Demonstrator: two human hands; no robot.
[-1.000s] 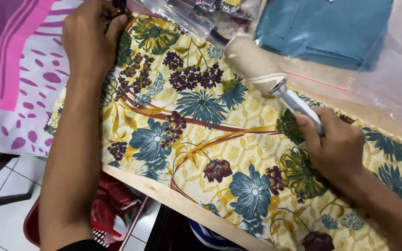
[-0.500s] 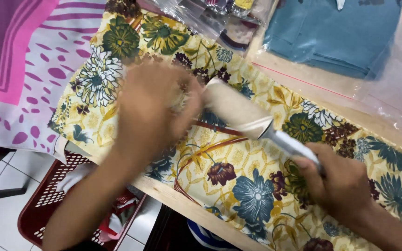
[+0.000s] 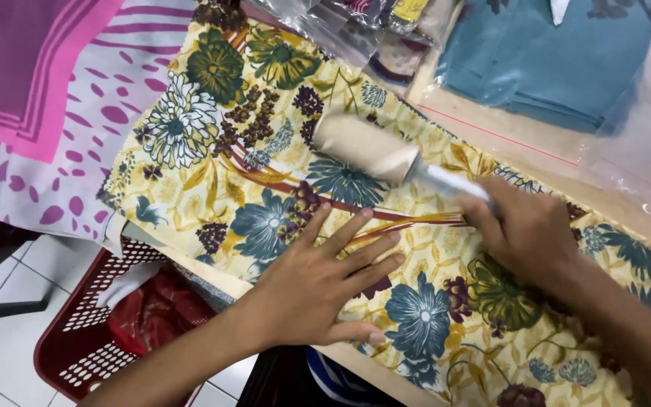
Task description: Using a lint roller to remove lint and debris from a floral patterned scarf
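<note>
A yellow cloth printed with blue, green and maroon flowers (image 3: 212,151) lies spread over the table. My left hand (image 3: 325,283) rests flat on it near the table's front edge, fingers spread, holding nothing. My right hand (image 3: 525,230) grips the silver handle of a lint roller (image 3: 363,147), whose beige roll lies on the cloth just beyond my left fingertips.
A pink and purple patterned cloth (image 3: 39,98) lies at the left. Folded blue fabric in a clear plastic bag (image 3: 559,60) sits at the back right, with more bagged items (image 3: 340,22) behind the cloth. A dark red perforated basket (image 3: 107,324) holding red cloth stands on the tiled floor below.
My left hand has come from the cloth's far left corner down to the near edge and lies flat. The lint roller has shifted left across the cloth.
</note>
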